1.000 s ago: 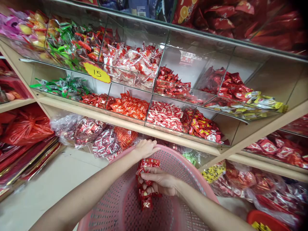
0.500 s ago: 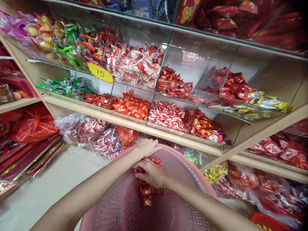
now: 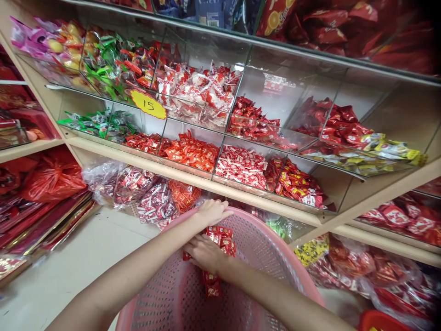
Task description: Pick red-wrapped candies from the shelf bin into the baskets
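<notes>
A large pink perforated plastic basket (image 3: pixel 285 257) stands in front of me, tilted toward the shelf. My left hand (image 3: pixel 214 211) is closed over its far rim. Inside the basket lie small red wrapped candies (image 3: pixel 220 235) in a clump along the far wall. My right hand (image 3: pixel 203 252) is down among them, palm toward the wall, its fingers curled over some candies. A bit of red wrapper shows past the fingertips, below my left forearm. The undersides of the right fingers are hidden.
A wooden shelf with clear bins holds wrapped sweets, including orange packets (image 3: pixel 193 151) and red-and-white ones (image 3: pixel 241 165). A yellow price tag (image 3: pixel 149 104) reads 15. Plastic bags of candy (image 3: pixel 156 202) sit under the shelf. A red tub (image 3: pixel 379 322) is at lower right.
My right hand has shifted slightly left and down among the red candies, uncovering more of the clump. My left hand stays on the rim. The view has shifted a little.
</notes>
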